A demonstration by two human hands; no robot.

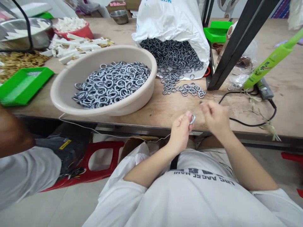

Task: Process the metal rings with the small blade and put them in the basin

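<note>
My left hand (181, 129) pinches a single grey ring (193, 119) between thumb and fingers, just over the front edge of the table. Beside it, to the right, my right hand (214, 116) is curled closed and blurred by motion. A small dark bit shows at its fingertips, too smeared to name. Loose grey rings (194, 89) lie on the wood behind my hands. They trail out of a white sack (172, 22) full of darker-looking rings. To the left stands a beige basin (104, 108) heaped with grey rings (115, 82).
A dark metal post (236, 50) rises right of the sack. Near it are a lime-green tube (267, 64) and a black cable (255, 124). Leftward lie a green tray (23, 86) and white strips (73, 47). A co-worker's arm (14, 132) is at far left.
</note>
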